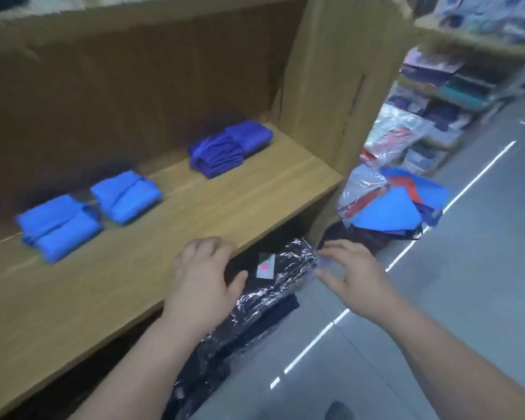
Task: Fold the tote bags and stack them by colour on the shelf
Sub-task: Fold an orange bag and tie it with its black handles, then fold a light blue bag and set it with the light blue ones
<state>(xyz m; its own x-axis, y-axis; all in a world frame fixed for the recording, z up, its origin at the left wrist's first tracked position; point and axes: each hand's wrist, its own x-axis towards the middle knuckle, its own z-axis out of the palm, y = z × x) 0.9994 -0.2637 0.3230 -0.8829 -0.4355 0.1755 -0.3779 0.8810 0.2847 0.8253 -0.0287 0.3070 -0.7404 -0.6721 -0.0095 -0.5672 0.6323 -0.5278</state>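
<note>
Both hands empty at the shelf edge, next bag lies off to the R

Near first: L hand (200, 274) rests on the front lip of the shelf (255, 204), fingers loosely bent, gripping nothing. R hand (353, 275) hovers beside it over a shiny wrapped pack (282, 268), fingers spread and empty, a bit blurred. Fwd and right of the R hand, on the floor (467, 237), sits the loose bag pile (397, 207): blue w/ some red, a heap w/ no clear long axis. R hand is nearer, so it's prob the one to reach. Further back on the shelf: near light-blue stack (58, 225), second light-blue stack (125, 195) just beside it, dark-blue stack (228, 147) well apart to the right.
</note>
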